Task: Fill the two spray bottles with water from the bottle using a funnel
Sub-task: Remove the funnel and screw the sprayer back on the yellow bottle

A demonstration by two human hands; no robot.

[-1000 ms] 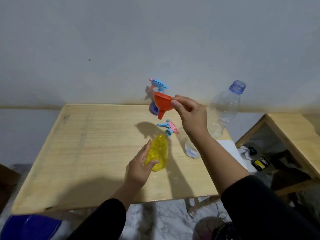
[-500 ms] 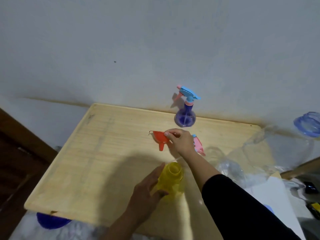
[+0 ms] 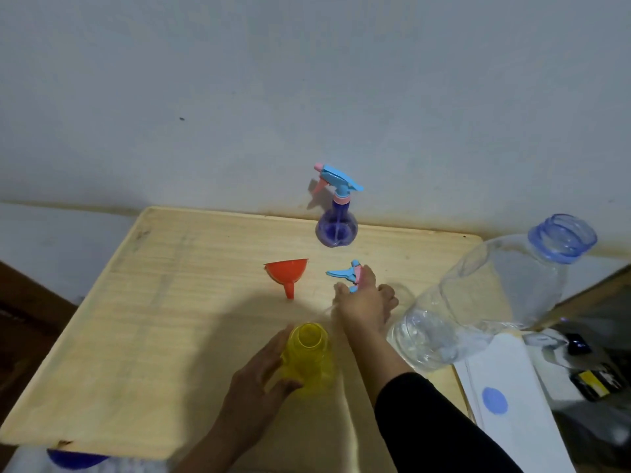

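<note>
My left hand [image 3: 259,373] holds the open yellow spray bottle [image 3: 309,358], which stands on the wooden table [image 3: 170,319] with no spray head on it. Its blue and pink spray head [image 3: 345,274] lies on the table, and my right hand [image 3: 363,303] grips it by its near end. The orange funnel [image 3: 288,273] lies on the table, left of that hand, with nothing holding it. A purple spray bottle [image 3: 336,230] with its spray head on stands at the back by the wall. The big clear water bottle [image 3: 478,302], uncapped, stands at the right.
White paper [image 3: 519,397] with a blue dot lies at the table's right end. Beyond it a lower wooden shelf holds small dark items [image 3: 587,380]. A blue object [image 3: 73,459] shows under the table's front left corner. The wall runs close behind the table.
My right hand set the funnel down on the table and moved right onto the loose spray head. The view shifted down and closer to the table.
</note>
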